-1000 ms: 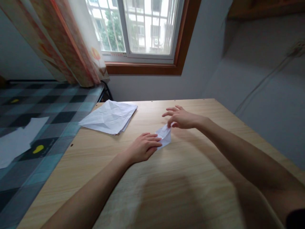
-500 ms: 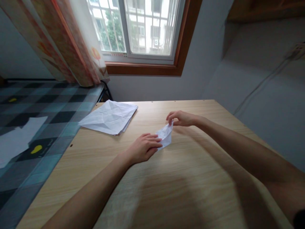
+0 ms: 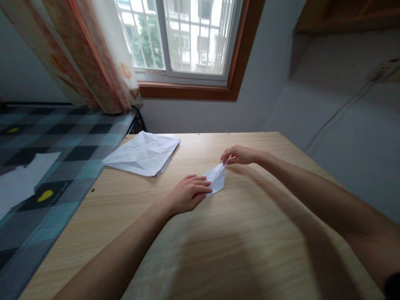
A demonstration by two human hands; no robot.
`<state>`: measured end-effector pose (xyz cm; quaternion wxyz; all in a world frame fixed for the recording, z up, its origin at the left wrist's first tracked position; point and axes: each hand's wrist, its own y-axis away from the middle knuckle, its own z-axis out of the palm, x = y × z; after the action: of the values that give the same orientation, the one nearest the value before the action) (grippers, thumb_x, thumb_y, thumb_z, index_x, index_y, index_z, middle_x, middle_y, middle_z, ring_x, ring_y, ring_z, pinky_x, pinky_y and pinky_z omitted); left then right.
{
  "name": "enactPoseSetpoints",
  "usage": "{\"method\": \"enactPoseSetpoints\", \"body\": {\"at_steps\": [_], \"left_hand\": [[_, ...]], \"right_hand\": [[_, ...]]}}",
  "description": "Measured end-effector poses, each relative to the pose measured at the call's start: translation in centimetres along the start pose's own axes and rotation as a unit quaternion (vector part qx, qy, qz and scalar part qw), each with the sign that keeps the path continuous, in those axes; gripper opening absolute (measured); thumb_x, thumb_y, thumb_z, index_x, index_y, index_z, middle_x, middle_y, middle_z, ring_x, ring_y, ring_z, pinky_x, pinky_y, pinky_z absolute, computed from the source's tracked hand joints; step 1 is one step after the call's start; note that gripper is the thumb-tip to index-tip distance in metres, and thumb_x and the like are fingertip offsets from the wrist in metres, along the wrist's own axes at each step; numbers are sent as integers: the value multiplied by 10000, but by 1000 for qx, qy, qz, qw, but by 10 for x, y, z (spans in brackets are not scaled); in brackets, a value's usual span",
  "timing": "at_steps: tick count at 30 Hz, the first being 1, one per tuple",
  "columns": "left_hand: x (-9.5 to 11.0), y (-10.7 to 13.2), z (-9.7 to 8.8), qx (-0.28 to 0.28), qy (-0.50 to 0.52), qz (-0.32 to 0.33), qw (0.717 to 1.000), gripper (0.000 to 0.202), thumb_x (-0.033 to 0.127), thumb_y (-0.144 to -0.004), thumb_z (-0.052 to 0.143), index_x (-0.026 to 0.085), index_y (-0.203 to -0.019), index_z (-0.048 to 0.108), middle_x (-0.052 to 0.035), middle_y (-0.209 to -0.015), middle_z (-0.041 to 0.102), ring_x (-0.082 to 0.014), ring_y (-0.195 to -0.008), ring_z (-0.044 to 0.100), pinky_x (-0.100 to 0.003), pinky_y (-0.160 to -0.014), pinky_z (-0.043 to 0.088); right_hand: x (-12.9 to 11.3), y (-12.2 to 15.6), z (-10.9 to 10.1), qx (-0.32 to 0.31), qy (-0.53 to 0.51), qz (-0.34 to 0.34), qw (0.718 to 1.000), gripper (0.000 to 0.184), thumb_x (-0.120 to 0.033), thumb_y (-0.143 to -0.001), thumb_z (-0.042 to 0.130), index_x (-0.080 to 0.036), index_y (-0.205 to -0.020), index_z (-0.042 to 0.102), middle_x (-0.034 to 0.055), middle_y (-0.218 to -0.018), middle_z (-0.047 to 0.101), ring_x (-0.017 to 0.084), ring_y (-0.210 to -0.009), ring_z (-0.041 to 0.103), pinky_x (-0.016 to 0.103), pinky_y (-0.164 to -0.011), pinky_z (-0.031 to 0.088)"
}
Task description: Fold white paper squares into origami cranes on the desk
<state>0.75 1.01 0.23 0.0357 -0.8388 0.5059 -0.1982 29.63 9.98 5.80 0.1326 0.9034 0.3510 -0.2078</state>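
Folded paper [image 3: 217,180] lies on the wooden table [image 3: 103,208] — left hand [image 3: 189,193] at its eight o'clock, palm down, fingers outstretched, slightly spread upon it; right hand [image 3: 236,155] at one o'clock, arched, fingertips pinching its far corner, forearm toward four o'clock.

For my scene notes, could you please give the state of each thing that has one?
Small paper: folded, creased
Left hand: open, flat on the small paper
Right hand: pinching the small paper's corner
Paper stack: lying flat, creased on top
Loose paper: flat on the checked cloth
Curtain: gathered to one side
Window: appears shut
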Motion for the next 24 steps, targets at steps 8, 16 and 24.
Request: {"method": "enactPoseSetpoints", "body": {"at_steps": [8, 16, 24], "left_hand": [[0, 0, 0, 0, 6, 2, 1000, 286, 251, -939, 516, 279, -1153, 704, -33, -1296, 682, -239, -1269, 587, -453, -1096, 405], [-1, 0, 0, 1, 3, 4, 1000, 291, 252, -938, 512, 283, -1155, 704, -25, -1294, 683, -228, -1265, 589, -447, -1102, 406], [0, 0, 1, 5, 9, 3, 1000, 294, 244, -932, 521, 260, -1173, 688, -51, -1318, 666, -230, -1256, 593, -453, -1103, 408]], "right_hand": [[4, 3, 4, -8, -23, -29, 999, 222, -80, -760, 670, -199, -916, 774, 72, -1159, 712, 186, -1051, 666, 316, -895, 511], [8, -2, 10, 7, -25, -9, 1000, 155, -138, -829, 606, -173, -814, 757, 64, -982, 749, 164, -894, 679, 290, -840, 509], [2, -1, 22, 53, 26, 73, 996, 124, -186, -810, 633, -158, -896, 717, 53, -886, 728, 181, -822, 647, 278, -756, 492]]}}
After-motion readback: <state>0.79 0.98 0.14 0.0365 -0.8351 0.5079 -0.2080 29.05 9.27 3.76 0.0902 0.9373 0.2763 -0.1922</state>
